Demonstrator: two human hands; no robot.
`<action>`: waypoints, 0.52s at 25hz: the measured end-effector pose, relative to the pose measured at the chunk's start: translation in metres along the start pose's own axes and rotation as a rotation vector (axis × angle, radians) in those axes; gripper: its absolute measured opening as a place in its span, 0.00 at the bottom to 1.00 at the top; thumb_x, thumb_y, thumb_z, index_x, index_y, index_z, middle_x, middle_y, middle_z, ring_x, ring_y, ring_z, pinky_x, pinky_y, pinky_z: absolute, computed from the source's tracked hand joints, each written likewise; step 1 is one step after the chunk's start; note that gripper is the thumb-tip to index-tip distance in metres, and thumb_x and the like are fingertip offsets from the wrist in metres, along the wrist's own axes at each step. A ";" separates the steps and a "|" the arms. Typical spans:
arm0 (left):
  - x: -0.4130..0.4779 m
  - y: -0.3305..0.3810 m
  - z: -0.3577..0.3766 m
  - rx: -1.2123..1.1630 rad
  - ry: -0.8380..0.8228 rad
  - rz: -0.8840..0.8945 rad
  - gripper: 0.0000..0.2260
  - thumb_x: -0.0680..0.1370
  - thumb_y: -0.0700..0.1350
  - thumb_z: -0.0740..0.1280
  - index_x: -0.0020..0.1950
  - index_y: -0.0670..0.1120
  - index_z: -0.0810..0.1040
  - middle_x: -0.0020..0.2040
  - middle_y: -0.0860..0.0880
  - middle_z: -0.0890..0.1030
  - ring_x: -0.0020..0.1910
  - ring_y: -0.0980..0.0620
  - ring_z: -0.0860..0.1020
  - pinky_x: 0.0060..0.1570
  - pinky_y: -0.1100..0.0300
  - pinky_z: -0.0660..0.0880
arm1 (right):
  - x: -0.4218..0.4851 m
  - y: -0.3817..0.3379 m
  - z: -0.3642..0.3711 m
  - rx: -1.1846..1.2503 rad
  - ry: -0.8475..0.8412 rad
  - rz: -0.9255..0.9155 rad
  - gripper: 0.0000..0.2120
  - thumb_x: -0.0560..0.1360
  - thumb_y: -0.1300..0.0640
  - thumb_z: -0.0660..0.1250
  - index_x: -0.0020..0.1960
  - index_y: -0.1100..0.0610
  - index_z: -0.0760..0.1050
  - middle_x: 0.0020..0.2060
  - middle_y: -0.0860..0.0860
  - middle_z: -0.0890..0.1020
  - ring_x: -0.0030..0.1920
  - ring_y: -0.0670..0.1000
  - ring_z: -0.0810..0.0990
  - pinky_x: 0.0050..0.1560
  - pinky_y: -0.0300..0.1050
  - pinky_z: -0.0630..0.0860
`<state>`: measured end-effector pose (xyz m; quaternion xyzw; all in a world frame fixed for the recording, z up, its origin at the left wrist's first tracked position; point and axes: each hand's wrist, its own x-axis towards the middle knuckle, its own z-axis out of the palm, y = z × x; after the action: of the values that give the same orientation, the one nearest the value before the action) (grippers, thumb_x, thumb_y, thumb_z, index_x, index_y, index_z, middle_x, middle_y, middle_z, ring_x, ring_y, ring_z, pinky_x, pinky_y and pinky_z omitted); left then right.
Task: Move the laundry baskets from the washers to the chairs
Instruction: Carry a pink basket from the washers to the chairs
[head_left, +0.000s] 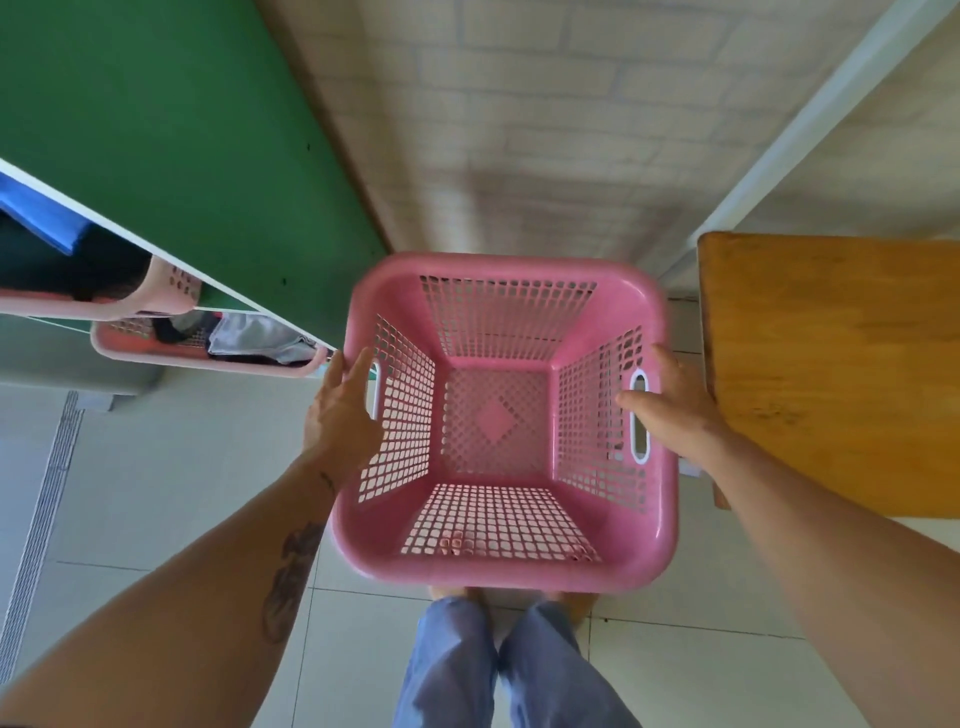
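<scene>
Pink basket (498, 566): empty, stiff plastic, surely light, best held by both side handle holes, left hand (340, 415) and right hand (675, 410) fingers spread wide, not gripping.

— What are you wearing?
— Your forearms are bare, no sleeves in sight. Your left forearm (218, 587) carries a dark tattoo (291, 577), with a smaller mark near the wrist.
— And below?
— Your trousers (498, 670) are loose, blue-grey and creased; your feet are bare.
</scene>
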<state>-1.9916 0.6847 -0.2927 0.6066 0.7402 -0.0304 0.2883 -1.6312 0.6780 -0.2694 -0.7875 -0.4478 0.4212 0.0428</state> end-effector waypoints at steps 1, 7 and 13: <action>-0.001 0.004 -0.007 -0.011 -0.005 -0.006 0.44 0.63 0.29 0.62 0.75 0.58 0.59 0.69 0.44 0.68 0.62 0.39 0.74 0.48 0.45 0.81 | -0.004 -0.004 -0.005 0.005 -0.016 -0.012 0.31 0.63 0.43 0.67 0.64 0.43 0.67 0.63 0.52 0.75 0.58 0.56 0.78 0.57 0.59 0.77; -0.034 0.058 -0.071 -0.242 -0.013 -0.076 0.28 0.66 0.36 0.60 0.64 0.54 0.77 0.59 0.52 0.79 0.41 0.54 0.78 0.30 0.67 0.71 | -0.080 -0.027 -0.051 0.047 -0.001 -0.053 0.24 0.67 0.48 0.66 0.63 0.45 0.72 0.61 0.47 0.78 0.58 0.51 0.79 0.55 0.52 0.79; -0.109 0.159 -0.150 -0.219 -0.117 0.240 0.22 0.72 0.36 0.62 0.65 0.49 0.77 0.62 0.50 0.81 0.51 0.54 0.81 0.41 0.70 0.75 | -0.218 -0.019 -0.139 0.000 0.116 -0.044 0.31 0.74 0.55 0.67 0.75 0.58 0.63 0.74 0.55 0.66 0.74 0.53 0.64 0.71 0.46 0.61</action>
<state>-1.8937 0.6895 -0.0686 0.6529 0.6433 0.0497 0.3968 -1.5994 0.5707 -0.0362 -0.8006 -0.4617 0.3738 0.0781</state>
